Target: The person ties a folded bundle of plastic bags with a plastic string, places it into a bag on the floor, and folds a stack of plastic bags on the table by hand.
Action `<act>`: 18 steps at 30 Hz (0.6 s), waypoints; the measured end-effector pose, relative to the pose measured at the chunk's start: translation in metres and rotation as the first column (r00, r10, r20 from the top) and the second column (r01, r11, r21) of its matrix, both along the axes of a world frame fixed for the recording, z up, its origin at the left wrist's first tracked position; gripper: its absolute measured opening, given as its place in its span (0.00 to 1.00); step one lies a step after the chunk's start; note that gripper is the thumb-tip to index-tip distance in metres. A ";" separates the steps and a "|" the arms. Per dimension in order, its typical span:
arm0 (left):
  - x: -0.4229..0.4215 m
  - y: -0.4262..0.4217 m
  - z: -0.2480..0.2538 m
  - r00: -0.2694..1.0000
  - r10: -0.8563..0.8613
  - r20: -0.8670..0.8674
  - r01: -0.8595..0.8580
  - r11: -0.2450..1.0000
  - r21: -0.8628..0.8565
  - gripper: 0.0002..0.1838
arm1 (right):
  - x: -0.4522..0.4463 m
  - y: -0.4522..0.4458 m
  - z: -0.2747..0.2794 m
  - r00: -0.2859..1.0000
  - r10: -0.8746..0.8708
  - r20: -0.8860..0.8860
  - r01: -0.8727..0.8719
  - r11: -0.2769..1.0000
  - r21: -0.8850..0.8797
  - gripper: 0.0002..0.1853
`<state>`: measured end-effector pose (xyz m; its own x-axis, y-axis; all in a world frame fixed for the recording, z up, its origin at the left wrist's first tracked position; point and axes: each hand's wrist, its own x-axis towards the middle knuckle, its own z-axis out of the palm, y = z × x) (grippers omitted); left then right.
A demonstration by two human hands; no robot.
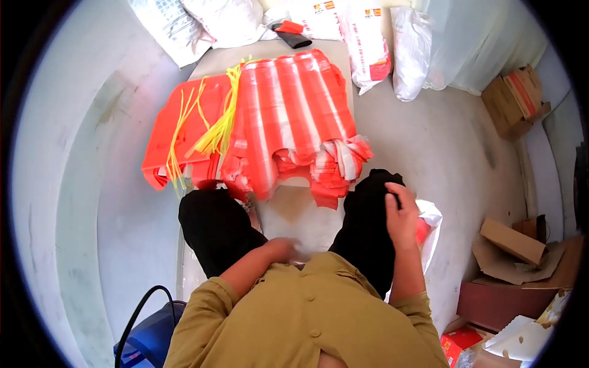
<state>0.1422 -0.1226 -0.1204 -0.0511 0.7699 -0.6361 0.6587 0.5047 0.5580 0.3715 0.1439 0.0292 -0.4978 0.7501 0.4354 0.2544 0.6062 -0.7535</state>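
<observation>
On a low table lies a stack of red-and-white striped plastic bags, with a plain red stack to its left. Yellow ties are spread across the two stacks. My left hand is at my lap near the shirt hem, blurred by motion; its fingers cannot be made out. Beside my right knee is my right hand, fingers apart and slightly bent, with nothing in it. Neither hand touches the bags.
White printed sacks stand behind the table, near a black and red item. Cardboard boxes are at the right, more lower down. A white bag is by my right leg, a blue bag at lower left.
</observation>
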 end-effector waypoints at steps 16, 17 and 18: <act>0.000 -0.006 -0.005 0.998 0.065 0.010 -0.064 0.997 -0.035 0.25 | -0.013 -0.007 -0.022 0.960 0.093 0.266 -0.192 0.906 0.377 0.07; 0.001 -0.003 -0.003 0.999 0.046 0.006 -0.046 0.998 -0.045 0.25 | -0.012 -0.006 -0.022 0.961 0.083 0.263 -0.182 0.908 0.377 0.07; 0.001 -0.002 -0.003 0.999 0.050 0.008 -0.050 0.998 -0.046 0.24 | -0.011 -0.006 -0.022 0.963 0.075 0.260 -0.173 0.910 0.377 0.07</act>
